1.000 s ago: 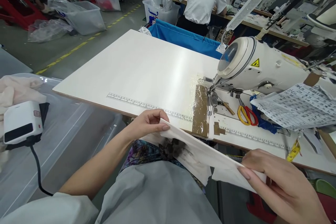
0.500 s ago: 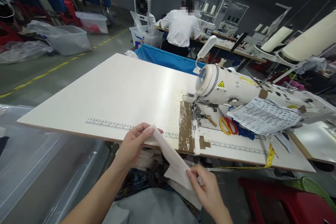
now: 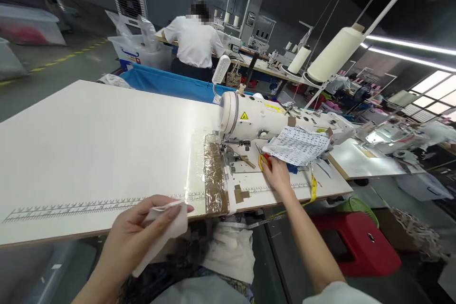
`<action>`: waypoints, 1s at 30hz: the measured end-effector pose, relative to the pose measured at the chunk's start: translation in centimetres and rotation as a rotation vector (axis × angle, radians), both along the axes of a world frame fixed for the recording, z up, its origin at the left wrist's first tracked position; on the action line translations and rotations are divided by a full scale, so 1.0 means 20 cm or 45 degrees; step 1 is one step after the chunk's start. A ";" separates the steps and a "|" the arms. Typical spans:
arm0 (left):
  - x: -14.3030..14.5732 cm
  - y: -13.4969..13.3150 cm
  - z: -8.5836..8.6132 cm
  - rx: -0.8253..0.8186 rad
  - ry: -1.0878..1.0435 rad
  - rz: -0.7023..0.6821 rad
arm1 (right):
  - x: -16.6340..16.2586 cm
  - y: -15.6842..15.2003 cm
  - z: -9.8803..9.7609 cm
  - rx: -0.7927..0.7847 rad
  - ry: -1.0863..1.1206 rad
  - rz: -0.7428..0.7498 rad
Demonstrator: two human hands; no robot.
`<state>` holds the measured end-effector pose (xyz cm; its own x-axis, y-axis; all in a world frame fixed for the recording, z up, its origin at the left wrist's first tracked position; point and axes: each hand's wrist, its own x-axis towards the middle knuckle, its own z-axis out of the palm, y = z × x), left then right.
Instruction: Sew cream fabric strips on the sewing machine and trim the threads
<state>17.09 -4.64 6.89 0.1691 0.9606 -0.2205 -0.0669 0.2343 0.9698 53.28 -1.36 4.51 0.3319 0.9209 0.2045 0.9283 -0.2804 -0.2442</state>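
Note:
My left hand (image 3: 137,230) is closed on a strip of white fabric (image 3: 162,237) at the near edge of the white sewing table (image 3: 89,142). My right hand (image 3: 276,175) reaches out over the table to the yellow-and-red scissors (image 3: 262,160) lying below the white sewing machine (image 3: 274,118); its fingers rest on the handles and are partly hidden. More white fabric (image 3: 231,249) lies in my lap.
A printed paper sheet (image 3: 297,145) lies on the machine arm, with a yellow tape measure (image 3: 313,187) hanging off the table. A red stool (image 3: 354,242) stands at the right. A blue cloth bin (image 3: 167,83) and a person in a white shirt (image 3: 194,40) are beyond the table.
My right hand let go of the fabric and moved up to the scissors by the machine. My left hand kept the fabric. The view swung up and to the right.

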 end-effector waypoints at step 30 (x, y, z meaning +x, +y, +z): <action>-0.04 -0.01 -0.21 0.132 -0.003 -0.489 | -0.61 -0.33 0.40 -0.450 -0.241 1.058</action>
